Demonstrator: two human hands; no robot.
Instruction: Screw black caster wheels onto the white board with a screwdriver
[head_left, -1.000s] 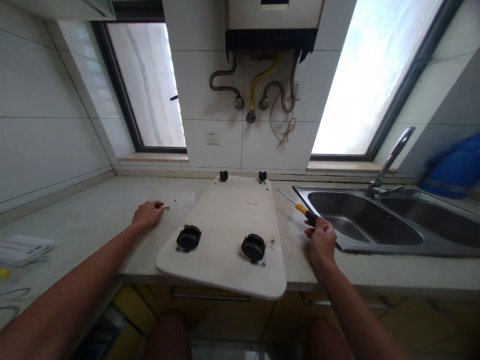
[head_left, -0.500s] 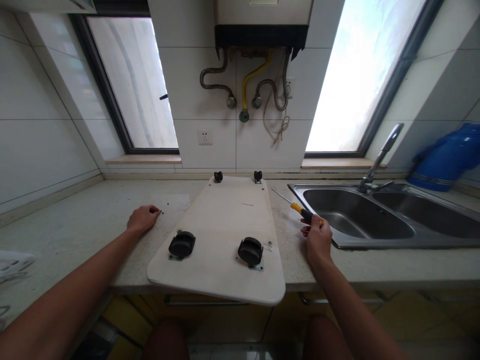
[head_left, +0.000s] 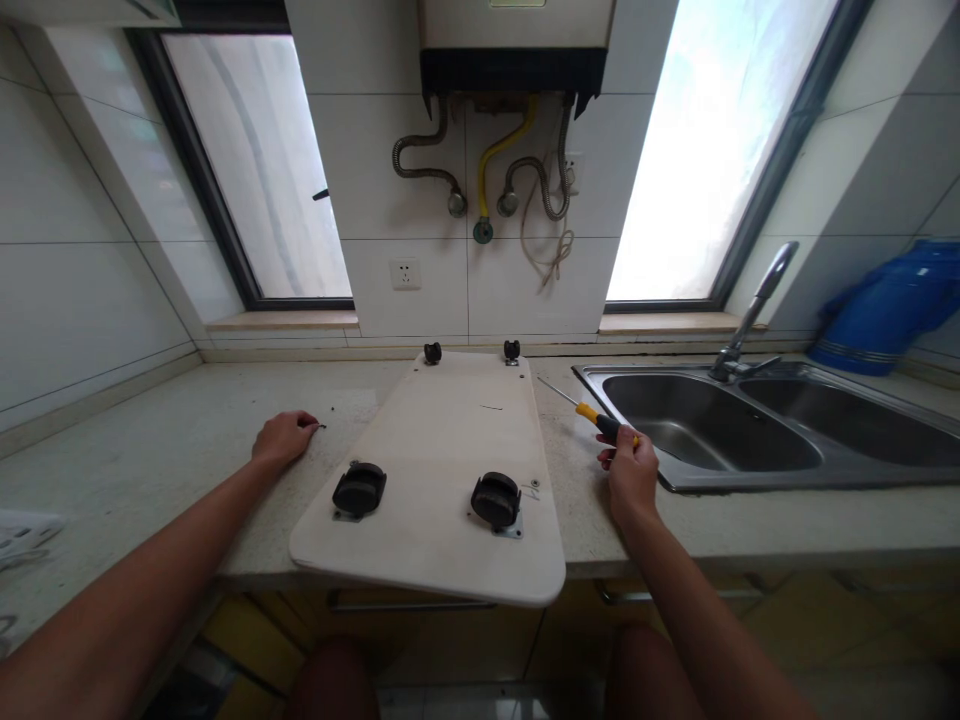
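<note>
Our right hand (head_left: 630, 470) is clamped around the black and yellow handle of a screwdriver (head_left: 592, 413), whose thin metal shaft points away from us toward the back wall, lying low over the counter (head_left: 150, 450) in the strip between the board and the sink (head_left: 750, 440). Our left hand (head_left: 281, 437) rests on the counter with the fingers curled together, the fingertips at a tiny dark screw (head_left: 321, 427); we cannot tell whether the fingers actually pinch it or only touch it. Between our two hands lies a pale rounded board (head_left: 442, 440), flat on the counter with its near edge jutting out past the counter's front. Four black caster wheels stand on the board: a near left wheel (head_left: 359, 490) and a near right wheel (head_left: 496, 500), each on a metal plate, and two small ones at the far edge, the far left wheel (head_left: 432, 352) and the far right wheel (head_left: 511, 349). Just beside the near right wheel's plate lies a small loose bit of hardware (head_left: 534, 489), too small to make out. The steel sink has a tap (head_left: 750, 315) behind it, and a blue container (head_left: 885, 310) stands at the far right. On the tiled wall are a socket (head_left: 405, 273) and the hoses (head_left: 487, 180) under a water heater.
</note>
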